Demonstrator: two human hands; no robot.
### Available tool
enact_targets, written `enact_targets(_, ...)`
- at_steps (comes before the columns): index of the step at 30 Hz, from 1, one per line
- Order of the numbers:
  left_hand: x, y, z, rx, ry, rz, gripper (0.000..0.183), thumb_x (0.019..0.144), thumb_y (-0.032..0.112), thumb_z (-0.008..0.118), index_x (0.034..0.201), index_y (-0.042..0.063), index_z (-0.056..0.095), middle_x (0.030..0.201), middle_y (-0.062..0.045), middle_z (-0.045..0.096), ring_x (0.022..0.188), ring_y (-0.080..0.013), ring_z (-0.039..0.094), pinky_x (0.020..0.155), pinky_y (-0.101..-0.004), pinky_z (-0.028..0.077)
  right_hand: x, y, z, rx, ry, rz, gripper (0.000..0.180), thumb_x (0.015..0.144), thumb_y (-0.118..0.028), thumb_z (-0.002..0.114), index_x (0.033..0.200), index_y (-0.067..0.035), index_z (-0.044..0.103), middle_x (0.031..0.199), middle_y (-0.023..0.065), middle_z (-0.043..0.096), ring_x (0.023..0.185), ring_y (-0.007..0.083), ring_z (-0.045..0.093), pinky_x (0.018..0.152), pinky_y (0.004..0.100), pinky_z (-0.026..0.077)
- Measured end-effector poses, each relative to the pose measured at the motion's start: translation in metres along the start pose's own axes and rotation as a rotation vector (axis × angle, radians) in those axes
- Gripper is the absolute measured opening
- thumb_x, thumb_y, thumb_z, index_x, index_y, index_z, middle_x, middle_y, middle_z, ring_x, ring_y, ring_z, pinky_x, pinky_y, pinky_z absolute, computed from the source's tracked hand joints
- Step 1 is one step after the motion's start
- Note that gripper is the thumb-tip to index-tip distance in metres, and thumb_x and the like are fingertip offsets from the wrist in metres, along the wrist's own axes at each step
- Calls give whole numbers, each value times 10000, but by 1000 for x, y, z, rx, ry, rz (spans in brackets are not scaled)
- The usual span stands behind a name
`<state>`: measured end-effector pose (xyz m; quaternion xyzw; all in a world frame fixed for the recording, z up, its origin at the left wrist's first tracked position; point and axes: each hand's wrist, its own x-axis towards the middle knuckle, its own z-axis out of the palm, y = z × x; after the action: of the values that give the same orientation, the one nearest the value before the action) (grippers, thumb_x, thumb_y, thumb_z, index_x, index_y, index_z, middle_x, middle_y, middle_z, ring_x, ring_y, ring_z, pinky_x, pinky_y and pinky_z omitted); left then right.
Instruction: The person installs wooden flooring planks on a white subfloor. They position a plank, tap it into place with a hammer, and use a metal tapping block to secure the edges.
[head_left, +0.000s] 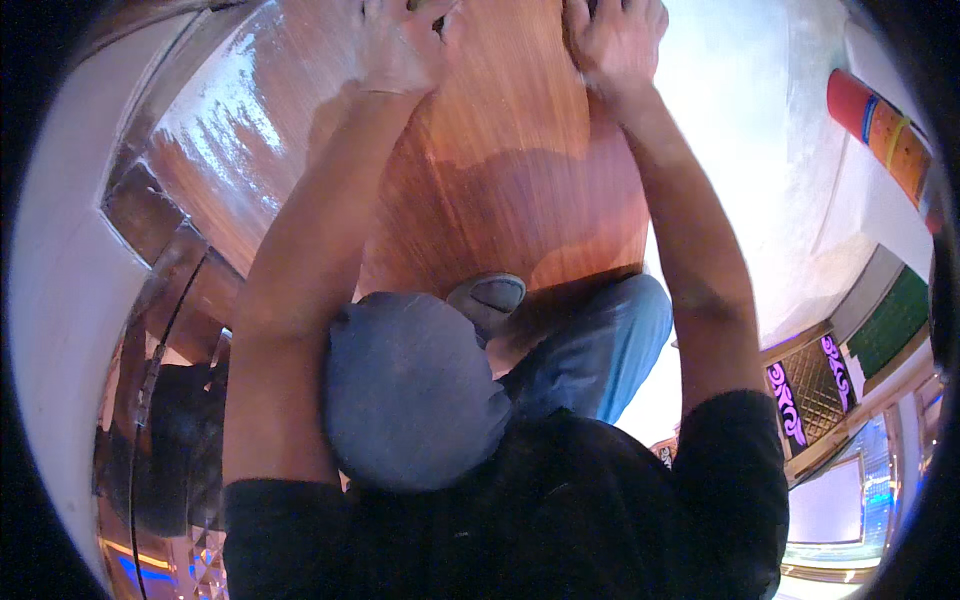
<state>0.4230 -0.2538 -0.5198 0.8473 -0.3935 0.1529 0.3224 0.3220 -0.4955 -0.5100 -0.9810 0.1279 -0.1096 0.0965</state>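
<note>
A wood-grain panel (517, 112), glossy and reddish brown, lies before me, with shadows across its lower part. At the top edge of the view my left hand (397, 49) is over the panel, its fingers cut off by the frame. A small dark and greenish patch shows by its fingers, too little to identify. My right hand (619, 45) is at the panel's right edge, fingers bent, with something dark beneath them. Whether either hand grips anything is hidden. My bent knee (416, 390) in blue-grey trousers and a shoe (495, 292) are between my arms.
A bright white surface (720, 135) borders the panel on the right. Beyond it is a red and orange striped object (874, 116). Lower right stands a lattice panel with purple scrollwork (814, 390). At left are dark reflective panels (180, 300) and a pale surface (64, 262).
</note>
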Motion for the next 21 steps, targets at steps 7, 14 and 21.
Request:
enact_targets(7, -9, -4, 2, 42, -28, -28, 346, 858, 141, 729, 1197, 192, 772, 1458, -250, 561, 1333, -477, 524, 1083, -589, 438, -184, -44, -39, 70, -349, -27, 624, 984, -315, 648, 1508, -7, 504, 1616, 216, 425, 1489, 414, 396, 1256, 529, 269)
enact_targets(14, -8, -1, -4, 81, -140, -97, 328, 904, 236, 679, 1218, 225, 771, 1486, -220, 536, 1393, -467, 467, 1141, -600, 378, -227, -11, -77, 118, -252, 211, 475, 956, -178, 693, 1403, -38, 609, 1456, 190, 575, 1352, 395, 518, 1185, 500, 373)
enact_targets(21, -7, 2, -3, 76, -145, -66, 337, 912, 229, 661, 1226, 160, 764, 1540, -187, 508, 1421, -447, 445, 1163, -571, 362, -203, 14, -77, 147, -77, 576, 257, 948, -146, 698, 1155, 6, 707, 1121, 187, 706, 1144, 376, 601, 1025, 478, 481)
